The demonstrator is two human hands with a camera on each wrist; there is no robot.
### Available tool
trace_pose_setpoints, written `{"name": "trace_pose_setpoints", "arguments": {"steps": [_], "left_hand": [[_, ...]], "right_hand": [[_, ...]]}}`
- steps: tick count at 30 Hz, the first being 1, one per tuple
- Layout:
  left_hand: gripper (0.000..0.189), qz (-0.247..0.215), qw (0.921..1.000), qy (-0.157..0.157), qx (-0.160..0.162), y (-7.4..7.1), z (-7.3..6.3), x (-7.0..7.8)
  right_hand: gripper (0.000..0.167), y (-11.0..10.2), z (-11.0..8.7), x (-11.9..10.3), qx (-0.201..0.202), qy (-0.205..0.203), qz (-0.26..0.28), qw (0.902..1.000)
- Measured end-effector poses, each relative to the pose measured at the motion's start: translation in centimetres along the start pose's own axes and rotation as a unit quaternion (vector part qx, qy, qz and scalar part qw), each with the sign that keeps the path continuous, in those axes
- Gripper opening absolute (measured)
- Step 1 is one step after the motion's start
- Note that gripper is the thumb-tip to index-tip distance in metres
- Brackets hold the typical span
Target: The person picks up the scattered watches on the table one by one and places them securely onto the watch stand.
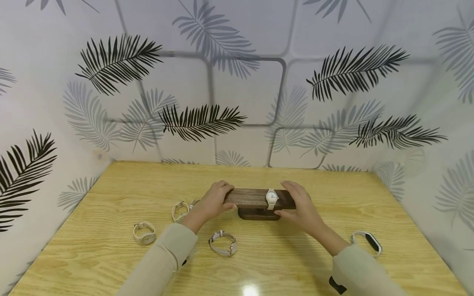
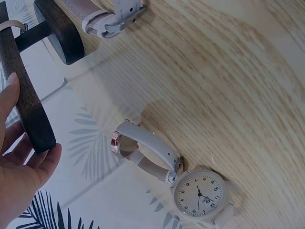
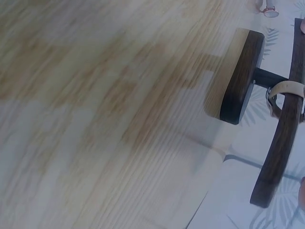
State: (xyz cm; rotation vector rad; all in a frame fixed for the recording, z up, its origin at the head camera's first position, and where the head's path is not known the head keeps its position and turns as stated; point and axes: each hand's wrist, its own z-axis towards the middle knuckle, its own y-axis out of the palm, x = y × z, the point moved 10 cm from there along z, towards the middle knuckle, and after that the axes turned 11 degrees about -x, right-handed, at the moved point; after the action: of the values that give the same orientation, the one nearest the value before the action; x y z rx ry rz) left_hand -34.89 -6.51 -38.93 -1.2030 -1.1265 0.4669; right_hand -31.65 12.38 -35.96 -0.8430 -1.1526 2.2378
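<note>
Hands [image 1: 214,202] [image 1: 301,209] grip a dark wooden stand [image 1: 247,198] bearing one watch [image 1: 272,197].

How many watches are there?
6: cream watch on the brown wooden stand; pale watch, white watch and rose-gold watch left; pink-strapped watch front; white-strapped smartwatch right. Beige sleeves may hide more.

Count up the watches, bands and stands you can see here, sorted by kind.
Dark wooden stand: 1
Watches: 5, one of them on the stand
Band with a dark screen: 1
Total: 7 in plain view
</note>
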Motion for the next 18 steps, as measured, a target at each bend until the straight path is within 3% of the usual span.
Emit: {"name": "trace_pose_setpoints", "arguments": {"steps": [18], "left_hand": [[0.056, -0.012, 0.9999, -0.004, -0.003, -0.2, -0.1, 0.2]], "right_hand": [[0.081, -3.2, -5.6, 4.1, 0.034, 0.052, 0.003, 0.9981]]}}
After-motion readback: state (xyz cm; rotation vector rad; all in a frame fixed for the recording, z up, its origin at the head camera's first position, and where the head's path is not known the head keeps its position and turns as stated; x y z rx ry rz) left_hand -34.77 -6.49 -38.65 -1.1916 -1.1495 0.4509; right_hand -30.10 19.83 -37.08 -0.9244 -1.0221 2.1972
